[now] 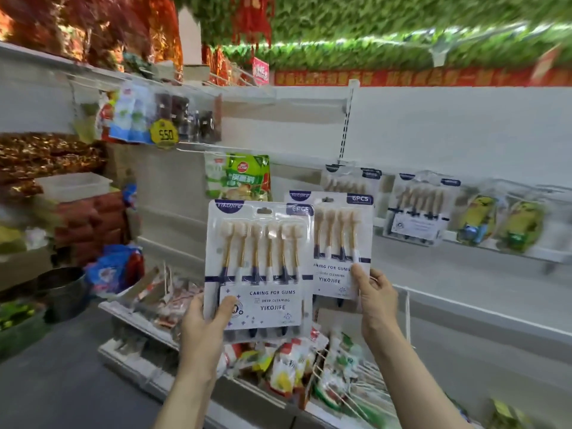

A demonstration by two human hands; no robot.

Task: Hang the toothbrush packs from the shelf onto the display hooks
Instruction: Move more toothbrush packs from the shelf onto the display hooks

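White shelving behind — each hand's grip (208,320) (376,294) holds one six-brush pack (260,264) (340,243).

The near toothbrush pack (260,267) is printed white with navy corner tabs and a navy band; its brushes are shown with cream heads, gold necks and handles alternating navy and white. The same colours are carried by the second pack (339,243). Yellow-green packets (501,222) are seen at the right edge of the white shelf wall (464,134), and a yellow price tag (164,134) with black digits at its left
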